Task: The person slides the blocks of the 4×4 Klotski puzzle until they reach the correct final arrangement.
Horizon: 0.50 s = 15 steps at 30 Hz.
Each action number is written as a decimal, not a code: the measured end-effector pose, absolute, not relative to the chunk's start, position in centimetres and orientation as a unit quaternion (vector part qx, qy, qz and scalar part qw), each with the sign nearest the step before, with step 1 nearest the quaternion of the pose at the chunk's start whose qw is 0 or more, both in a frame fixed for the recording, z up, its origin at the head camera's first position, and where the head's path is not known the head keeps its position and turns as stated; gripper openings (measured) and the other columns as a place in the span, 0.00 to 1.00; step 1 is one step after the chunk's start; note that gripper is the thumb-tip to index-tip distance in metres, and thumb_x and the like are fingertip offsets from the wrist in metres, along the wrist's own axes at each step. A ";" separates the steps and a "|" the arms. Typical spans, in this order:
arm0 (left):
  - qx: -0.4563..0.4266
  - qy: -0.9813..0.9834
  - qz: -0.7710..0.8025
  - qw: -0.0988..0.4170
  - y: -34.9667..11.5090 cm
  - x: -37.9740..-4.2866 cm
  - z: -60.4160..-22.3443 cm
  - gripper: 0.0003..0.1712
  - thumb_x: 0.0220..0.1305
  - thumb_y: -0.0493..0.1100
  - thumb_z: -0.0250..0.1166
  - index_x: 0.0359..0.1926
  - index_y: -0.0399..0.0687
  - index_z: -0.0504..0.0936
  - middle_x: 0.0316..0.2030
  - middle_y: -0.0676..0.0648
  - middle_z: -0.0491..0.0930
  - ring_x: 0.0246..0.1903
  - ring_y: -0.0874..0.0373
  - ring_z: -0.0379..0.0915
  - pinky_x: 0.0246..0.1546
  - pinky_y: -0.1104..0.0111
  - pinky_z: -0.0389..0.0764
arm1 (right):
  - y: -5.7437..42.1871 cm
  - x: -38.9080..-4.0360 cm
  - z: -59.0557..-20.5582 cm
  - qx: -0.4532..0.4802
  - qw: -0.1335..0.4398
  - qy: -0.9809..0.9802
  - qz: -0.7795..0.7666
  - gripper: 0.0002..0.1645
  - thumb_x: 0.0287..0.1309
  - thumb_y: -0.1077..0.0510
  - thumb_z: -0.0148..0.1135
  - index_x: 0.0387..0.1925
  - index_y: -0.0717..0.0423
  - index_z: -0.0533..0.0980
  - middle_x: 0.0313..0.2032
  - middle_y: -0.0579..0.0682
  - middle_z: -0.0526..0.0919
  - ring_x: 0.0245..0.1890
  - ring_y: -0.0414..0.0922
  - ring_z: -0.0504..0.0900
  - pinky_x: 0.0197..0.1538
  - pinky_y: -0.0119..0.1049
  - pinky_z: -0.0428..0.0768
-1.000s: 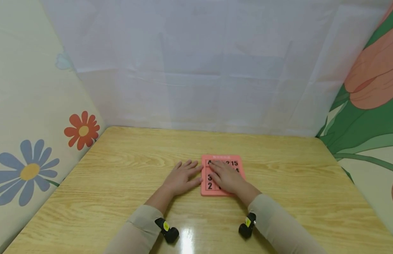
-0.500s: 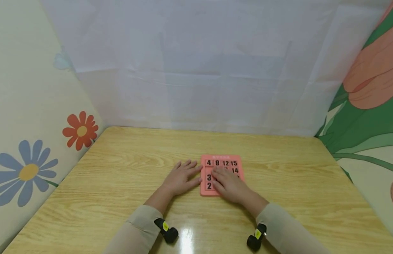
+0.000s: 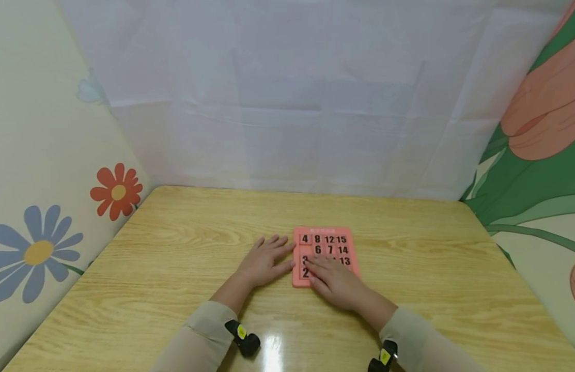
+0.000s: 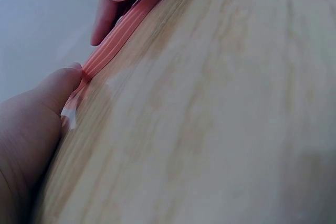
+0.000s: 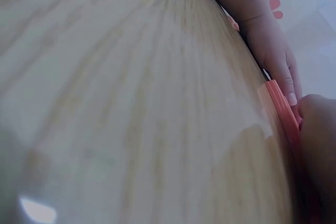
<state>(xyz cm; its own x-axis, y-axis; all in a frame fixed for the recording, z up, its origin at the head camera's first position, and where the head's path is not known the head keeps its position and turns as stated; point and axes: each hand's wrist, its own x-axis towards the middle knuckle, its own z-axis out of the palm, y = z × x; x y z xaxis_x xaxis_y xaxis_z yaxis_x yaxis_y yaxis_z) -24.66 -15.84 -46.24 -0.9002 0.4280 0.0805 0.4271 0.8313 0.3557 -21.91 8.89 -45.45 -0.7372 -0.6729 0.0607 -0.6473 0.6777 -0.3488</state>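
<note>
A pink number slide puzzle (image 3: 324, 250) lies flat on the wooden table in the head view. Its top row reads 4, 8, 12, 15, and a vacant slot shows in the second row at the left, beside the 6. My left hand (image 3: 264, 262) lies along the puzzle's left side, fingers spread, thumb and fingertips at the frame's edge. Over the lower rows rests my right hand (image 3: 337, 283), fingers extended, fingertips at the 3 tile (image 3: 305, 260); it covers several tiles. The left wrist view shows my left thumb (image 4: 59, 86) touching the puzzle's ribbed pink side.
The wooden table (image 3: 175, 320) stretches out around the puzzle. A white sheet (image 3: 287, 103) hangs behind it, with flower-printed panels at left and right. Each sleeve cuff carries a small black wrist camera (image 3: 243, 338).
My right hand has slid from the puzzle's upper rows down toward the person, uncovering the top two rows of numbers. The left hand has stayed at the left edge.
</note>
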 end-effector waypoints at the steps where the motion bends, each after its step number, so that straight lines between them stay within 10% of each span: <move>1: 0.224 0.957 0.185 0.001 -15.8 -24.7 -46.2 0.33 0.70 0.62 0.53 0.71 0.56 0.67 0.73 0.45 0.62 0.75 0.44 0.51 0.75 0.45 0.46 | 8.9 -21.9 -45.4 -0.360 0.038 0.915 -0.176 0.30 0.75 0.44 0.42 0.72 0.50 0.64 0.73 0.48 0.63 0.75 0.49 0.58 0.77 0.48 0.56; 15: 0.219 0.959 0.178 0.012 -15.8 -24.5 -46.1 0.34 0.70 0.63 0.53 0.72 0.57 0.66 0.74 0.46 0.60 0.76 0.45 0.49 0.76 0.46 0.46 | 8.5 -22.5 -45.4 -0.356 0.028 0.919 -0.168 0.30 0.75 0.45 0.42 0.71 0.51 0.64 0.73 0.50 0.64 0.75 0.52 0.59 0.76 0.50 0.57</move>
<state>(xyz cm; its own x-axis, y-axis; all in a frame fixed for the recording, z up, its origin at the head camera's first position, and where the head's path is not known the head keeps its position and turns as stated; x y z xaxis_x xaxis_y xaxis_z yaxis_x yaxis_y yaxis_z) -24.54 -15.78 -46.09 -0.9036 0.4248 0.0557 0.4166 0.8406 0.3462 -22.46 8.52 -45.45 -0.7452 -0.6633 0.0683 -0.6446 0.6903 -0.3286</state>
